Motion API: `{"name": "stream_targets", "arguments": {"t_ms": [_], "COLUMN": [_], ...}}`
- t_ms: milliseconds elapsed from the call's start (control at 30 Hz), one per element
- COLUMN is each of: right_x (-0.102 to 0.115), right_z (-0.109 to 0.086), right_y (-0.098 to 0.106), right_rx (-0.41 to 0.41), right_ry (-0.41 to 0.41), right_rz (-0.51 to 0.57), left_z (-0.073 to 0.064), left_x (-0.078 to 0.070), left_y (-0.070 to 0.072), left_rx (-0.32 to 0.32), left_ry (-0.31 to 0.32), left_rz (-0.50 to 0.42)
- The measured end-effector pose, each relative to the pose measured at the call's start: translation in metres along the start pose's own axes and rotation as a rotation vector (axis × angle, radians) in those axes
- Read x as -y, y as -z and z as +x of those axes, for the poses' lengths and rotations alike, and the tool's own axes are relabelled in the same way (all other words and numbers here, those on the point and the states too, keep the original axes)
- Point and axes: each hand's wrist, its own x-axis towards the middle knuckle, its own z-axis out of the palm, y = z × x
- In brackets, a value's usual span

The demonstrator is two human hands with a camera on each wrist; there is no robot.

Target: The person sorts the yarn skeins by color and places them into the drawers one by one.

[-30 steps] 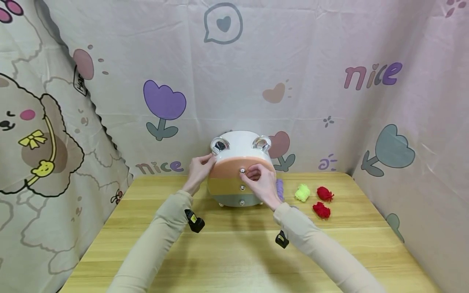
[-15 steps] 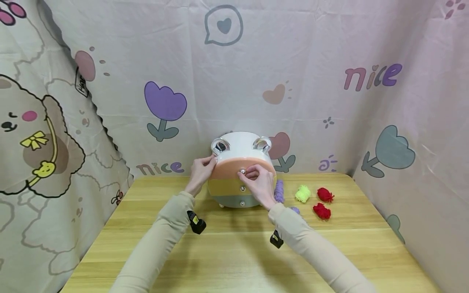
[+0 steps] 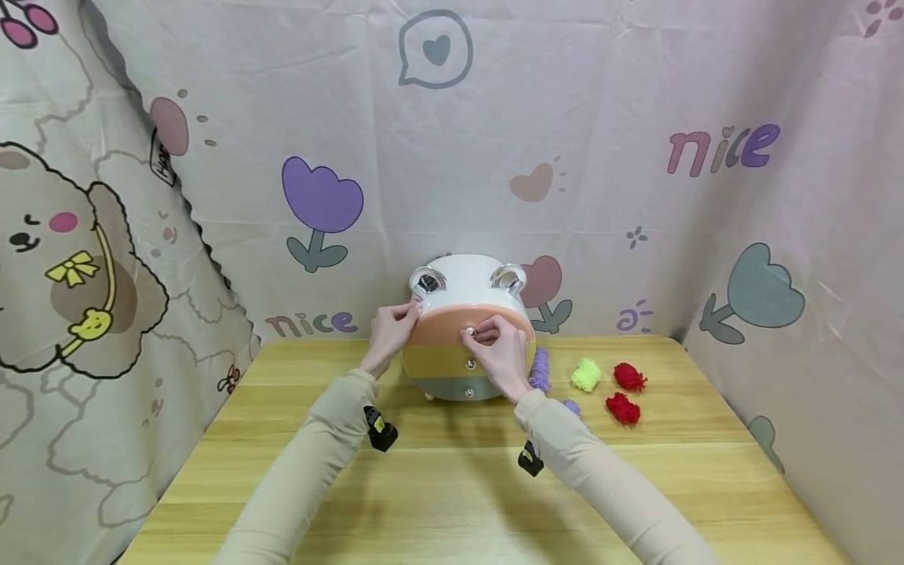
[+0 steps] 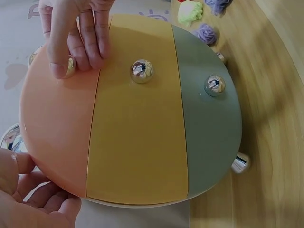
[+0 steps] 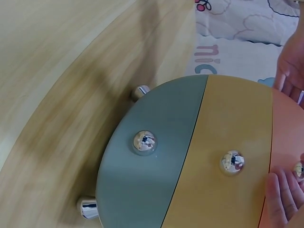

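A small rounded drawer cabinet point(image 3: 469, 273) with a white body and shiny ring-shaped eyes stands at the back of the table. Its front has an orange top drawer point(image 4: 59, 123), a yellow middle drawer point(image 4: 137, 137) and a grey-green bottom drawer point(image 4: 209, 126), each with a silver ball knob. My right hand point(image 3: 503, 357) pinches the top knob point(image 4: 71, 66) between thumb and fingers. At the upper left side, my left hand point(image 3: 388, 333) holds the cabinet's edge, its fingers bent against the rim. All three drawer fronts sit flush.
Right of the cabinet lie a lime-green yarn bundle point(image 3: 586, 375), two red yarn bundles point(image 3: 629, 377) and purple yarn pieces point(image 3: 540, 369), the latter partly hidden behind my right arm. A printed cloth point(image 3: 438, 180) hangs right behind the wooden table point(image 3: 452, 502).
My right wrist and forearm have shifted slightly left, uncovering more purple yarn. Both hands keep their places on the cabinet, and the view has drifted a little.
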Motion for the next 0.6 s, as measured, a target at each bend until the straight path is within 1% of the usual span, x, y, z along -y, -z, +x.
{"name": "stream_targets", "arguments": {"t_ms": [133,600], "right_x": [-0.0001,0.0001], "right_z": [0.0009,-0.0007], "right_y": [-0.0001,0.0016], "right_rx": [0.002,0.002], "right_ry": [0.006,0.028], "right_rz": [-0.009,-0.003], "left_z": [0.0004,0.0027], "left_x": [0.0006,0.0017], "left_y": [-0.0001,0.0023], "left_rx": [0.007,0.026], "left_ry": [-0.009,-0.005], "left_rz": [-0.006,0.018]}}
